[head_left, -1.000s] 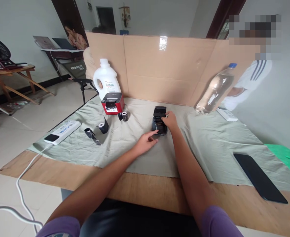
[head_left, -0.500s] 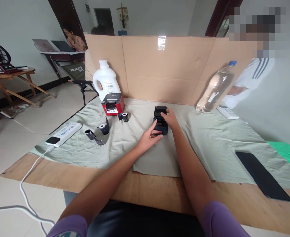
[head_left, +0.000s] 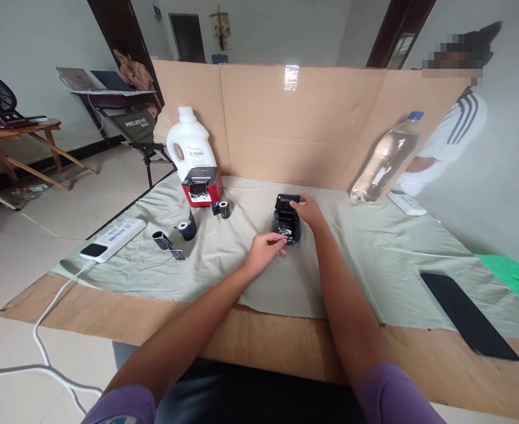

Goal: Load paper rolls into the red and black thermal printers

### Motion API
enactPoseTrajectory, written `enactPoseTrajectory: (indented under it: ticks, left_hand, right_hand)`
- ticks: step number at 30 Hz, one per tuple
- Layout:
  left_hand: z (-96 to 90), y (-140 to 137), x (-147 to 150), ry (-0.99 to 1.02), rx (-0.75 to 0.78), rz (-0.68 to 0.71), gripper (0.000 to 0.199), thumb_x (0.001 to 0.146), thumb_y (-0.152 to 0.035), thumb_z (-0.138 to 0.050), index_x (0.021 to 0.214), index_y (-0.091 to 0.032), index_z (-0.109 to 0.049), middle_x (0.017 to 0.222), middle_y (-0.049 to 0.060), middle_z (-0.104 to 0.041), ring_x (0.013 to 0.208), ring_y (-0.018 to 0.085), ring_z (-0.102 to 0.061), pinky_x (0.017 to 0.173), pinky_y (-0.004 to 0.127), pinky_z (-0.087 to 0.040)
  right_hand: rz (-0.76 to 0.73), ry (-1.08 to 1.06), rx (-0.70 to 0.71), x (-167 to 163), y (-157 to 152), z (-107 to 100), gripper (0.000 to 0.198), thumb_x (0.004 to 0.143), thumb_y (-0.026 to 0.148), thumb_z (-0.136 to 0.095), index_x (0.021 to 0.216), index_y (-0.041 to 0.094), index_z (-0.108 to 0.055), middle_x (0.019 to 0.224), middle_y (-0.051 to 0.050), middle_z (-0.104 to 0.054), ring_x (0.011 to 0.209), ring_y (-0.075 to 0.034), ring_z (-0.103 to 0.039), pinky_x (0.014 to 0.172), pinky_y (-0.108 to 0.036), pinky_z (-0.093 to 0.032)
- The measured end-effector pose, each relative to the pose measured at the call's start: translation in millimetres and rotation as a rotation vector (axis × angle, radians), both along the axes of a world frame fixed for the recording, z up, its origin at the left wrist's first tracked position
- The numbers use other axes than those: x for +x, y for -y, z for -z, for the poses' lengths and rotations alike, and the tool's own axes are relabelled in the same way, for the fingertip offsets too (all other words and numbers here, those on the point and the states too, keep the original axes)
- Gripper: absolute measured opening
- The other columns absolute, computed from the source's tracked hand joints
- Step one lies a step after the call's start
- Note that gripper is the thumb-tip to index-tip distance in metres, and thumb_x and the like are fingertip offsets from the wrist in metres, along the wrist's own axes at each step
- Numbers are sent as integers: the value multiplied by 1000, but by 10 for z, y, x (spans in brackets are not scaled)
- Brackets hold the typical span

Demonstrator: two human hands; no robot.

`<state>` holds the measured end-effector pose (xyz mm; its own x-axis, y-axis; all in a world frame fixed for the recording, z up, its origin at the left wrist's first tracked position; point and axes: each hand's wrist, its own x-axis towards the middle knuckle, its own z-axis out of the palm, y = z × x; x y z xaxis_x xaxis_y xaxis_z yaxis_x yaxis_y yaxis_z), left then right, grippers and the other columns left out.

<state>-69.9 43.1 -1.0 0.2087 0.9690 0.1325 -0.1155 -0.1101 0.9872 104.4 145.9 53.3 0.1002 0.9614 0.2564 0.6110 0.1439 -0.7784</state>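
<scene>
Your right hand (head_left: 309, 207) fingers clamp the black printer's (head_left: 286, 221) raised lid, facing you; your left hand (head_left: 266, 246) pinches at its front edge; "PROJEEYO" marks the chair (head_left: 136, 125).

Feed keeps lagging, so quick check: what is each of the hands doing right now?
Left hand: fingers pinched at the front of the small black printer; whether it grips anything cannot be told.
Right hand: holding the printer's raised lid.

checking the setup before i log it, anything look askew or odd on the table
The clear plastic bottle with a blue cap leans tilted against the brown cardboard wall rather than standing upright. The small black printer has its lid open under the right hand. No spill shows.
</scene>
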Motion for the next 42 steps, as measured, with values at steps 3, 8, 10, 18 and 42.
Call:
enactPoseTrajectory:
  ticks: [3, 8, 10, 18, 42]
  left_hand:
    - [-12, 23, 3, 33, 20, 30, 33, 72, -41, -79, 88, -13, -74, 69, 3, -70, 59, 15, -68, 56, 25, -50]
    - [-36, 35, -7, 48, -43, 71, 34, 69, -40, -82, 84, -13, -68, 63, -1, -66, 54, 14, -67, 51, 22, -47]
    - [-40, 35, -11, 35, -65, 88, 34, 69, -40, -82, 83, -13, -67, 66, 0, -67, 54, 14, -66, 49, 21, -46]
    - [-18, 24, -3, 47, -81, 106, 34, 69, -39, -84, 83, -13, -66, 73, 3, -70, 55, 13, -66, 53, 22, -49]
    - [18, 34, -5, -21, -63, 87, 19, 76, -24, -77, 89, -13, -68, 74, 2, -70, 54, 11, -64, 51, 20, -45]
  right_hand:
    - [1, 68, -10, 14, 7, -30, 25, 84, 27, -62, 105, 14, -67, 114, -9, -71, 107, -22, -63, 97, -33, -45]
    - [-27, 119, -78, 37, 73, -125, 28, 81, 23, -66, 107, 12, -65, 114, -11, -69, 106, -22, -63, 94, -33, -46]
    - [-63, 140, -121, 60, 118, -188, 31, 77, 20, -69, 107, 13, -65, 113, -11, -69, 103, -22, -63, 90, -32, -47]
    - [-223, 229, -286, 32, 185, -302, 24, 75, 22, -73, 97, 16, -67, 113, -7, -67, 99, -21, -62, 86, -29, -47]
    - [-145, 474, -756, -139, 79, -497, 76, 80, 42, -77, 146, 25, -43, 127, -17, -64, 88, -25, -70, 71, -36, -56]
